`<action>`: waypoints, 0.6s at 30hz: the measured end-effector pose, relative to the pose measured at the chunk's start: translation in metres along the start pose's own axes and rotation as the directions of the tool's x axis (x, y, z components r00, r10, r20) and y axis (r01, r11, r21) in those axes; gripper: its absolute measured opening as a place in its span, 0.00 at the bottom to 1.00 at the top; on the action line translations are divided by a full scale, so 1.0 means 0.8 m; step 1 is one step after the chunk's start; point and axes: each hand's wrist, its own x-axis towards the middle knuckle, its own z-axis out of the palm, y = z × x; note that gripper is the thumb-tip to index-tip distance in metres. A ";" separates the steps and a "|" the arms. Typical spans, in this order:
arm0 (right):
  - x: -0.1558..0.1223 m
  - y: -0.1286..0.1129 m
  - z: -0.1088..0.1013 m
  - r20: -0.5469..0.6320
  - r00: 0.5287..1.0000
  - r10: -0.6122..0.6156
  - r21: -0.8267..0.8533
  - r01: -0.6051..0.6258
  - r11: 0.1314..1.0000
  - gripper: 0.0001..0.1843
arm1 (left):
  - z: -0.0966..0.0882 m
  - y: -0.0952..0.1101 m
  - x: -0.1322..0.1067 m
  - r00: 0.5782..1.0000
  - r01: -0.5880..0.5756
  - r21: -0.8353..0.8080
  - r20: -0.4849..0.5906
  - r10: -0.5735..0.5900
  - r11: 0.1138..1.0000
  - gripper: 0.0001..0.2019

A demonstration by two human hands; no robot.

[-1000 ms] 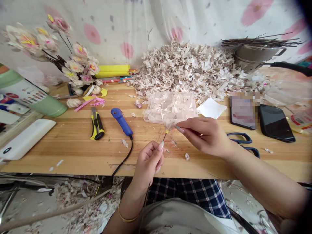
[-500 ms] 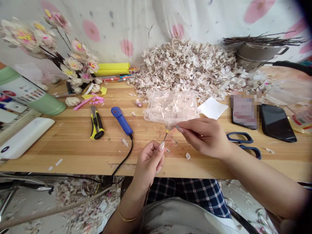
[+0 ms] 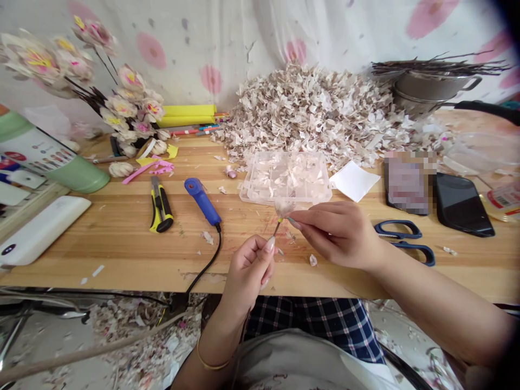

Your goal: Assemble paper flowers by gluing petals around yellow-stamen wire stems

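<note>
My left hand [image 3: 252, 265] is closed, pinching a thin stem [image 3: 278, 228] between thumb and forefinger. On top of the stem stands a small artificial flower [image 3: 283, 208] with pale, translucent petals and a yellow band at its base. My right hand [image 3: 341, 234] comes in from the right, thumb and forefinger pressed together on the flower's petals just above the yellow band. Exactly how much of a petal they grip is hidden. Just behind the flower lies a clear compartment box [image 3: 288, 176] with petal pieces inside.
Behind the box rises a big heap of pale petals [image 3: 312, 114]. To the left lie a blue corded tool [image 3: 203, 201] and a yellow-black utility knife [image 3: 160, 206]. Scissors [image 3: 414, 252] lie beside my right forearm, with a black phone [image 3: 463, 206] farther right.
My right fingertips have shifted slightly left and down, closer to the flower's base. The left hand and stem stay nearly in place.
</note>
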 end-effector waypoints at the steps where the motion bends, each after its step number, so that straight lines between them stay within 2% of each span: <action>1: 0.000 0.000 0.000 0.003 1.000 -0.008 -0.011 0.008 1.000 0.12 | 0.000 0.000 0.000 1.000 0.000 -0.003 0.002 0.000 1.000 0.17; 8: 0.001 -0.001 -0.007 -0.123 0.992 0.006 0.073 0.003 0.997 0.09 | -0.002 0.000 0.000 1.000 0.003 -0.014 0.008 -0.003 1.000 0.19; 13: 0.000 0.000 -0.007 -0.130 0.991 0.037 0.073 -0.028 0.997 0.08 | -0.003 0.000 0.001 1.000 0.001 -0.041 0.022 0.000 0.999 0.18; 18: 0.000 -0.003 -0.009 -0.136 0.985 0.102 0.151 -0.081 0.985 0.07 | -0.005 -0.002 0.001 0.999 0.001 -0.053 0.033 0.001 0.999 0.18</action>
